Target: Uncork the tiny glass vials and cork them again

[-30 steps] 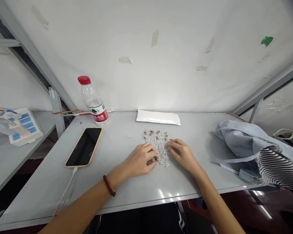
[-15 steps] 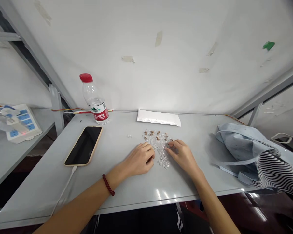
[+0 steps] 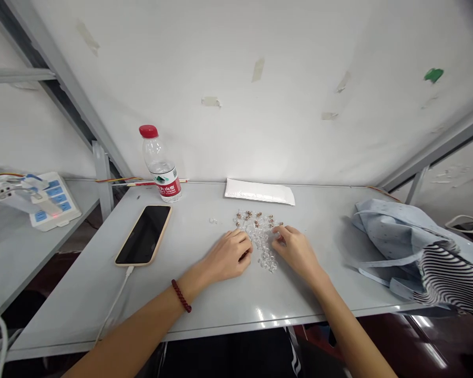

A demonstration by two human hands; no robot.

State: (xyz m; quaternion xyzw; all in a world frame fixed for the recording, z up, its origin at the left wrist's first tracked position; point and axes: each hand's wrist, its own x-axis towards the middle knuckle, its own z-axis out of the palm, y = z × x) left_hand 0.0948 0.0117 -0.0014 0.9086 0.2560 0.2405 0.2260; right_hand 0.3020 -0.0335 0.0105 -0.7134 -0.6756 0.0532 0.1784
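Observation:
A pile of small clear beads [image 3: 261, 240] with some brown ones lies on the grey table [image 3: 205, 299], between my two hands. My left hand [image 3: 228, 257] rests on the table at the pile's left edge, fingers curled under; what they hold is hidden. A dark red bead bracelet sits on that wrist. My right hand [image 3: 295, 251] lies at the pile's right edge, its fingertips pinched together among the beads. One stray clear bead [image 3: 213, 221] lies apart to the left.
A phone [image 3: 144, 241] on a white cable lies at the left. A red-capped water bottle [image 3: 160, 165] and a white packet [image 3: 259, 191] stand by the wall. A blue and striped cloth bag [image 3: 413, 247] is at the right. A power strip [image 3: 53, 202] sits on the side shelf.
My left hand has drawn back slightly from the pile's lower left. My right hand stays at the pile's right edge. The camera has shifted a little.

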